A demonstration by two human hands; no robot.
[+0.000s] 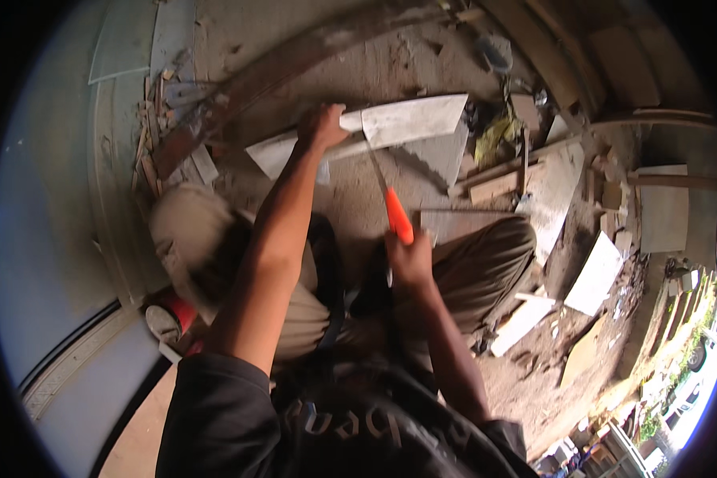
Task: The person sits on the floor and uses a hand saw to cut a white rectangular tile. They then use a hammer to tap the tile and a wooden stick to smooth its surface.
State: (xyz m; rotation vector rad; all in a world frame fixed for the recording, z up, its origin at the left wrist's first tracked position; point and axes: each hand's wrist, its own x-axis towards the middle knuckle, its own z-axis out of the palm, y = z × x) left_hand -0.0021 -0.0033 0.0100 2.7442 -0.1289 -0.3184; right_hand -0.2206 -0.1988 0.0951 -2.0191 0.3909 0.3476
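Observation:
A long, pale board (pixel 416 119) lies across the ground in front of me. Over its left half, my left hand (pixel 321 127) is closed on the upper edge and holds it down. My right hand (pixel 411 256) is wrapped round the handle of a narrow-bladed saw (pixel 399 213) with an orange grip. Its thin blade slants up and away to the board's near edge, just right of my left hand. There a dark line crosses the board, and the left part sits at a slightly different angle. The blade's far tip is hard to make out.
My bent knees flank the work. A long wooden beam (pixel 295 60) lies beyond the board. Wood scraps (pixel 494 187) and pale panel pieces (pixel 596 275) litter the dirt at right. A red can (pixel 171 315) stands by my left leg, beside glass-like sheets (pixel 119 60).

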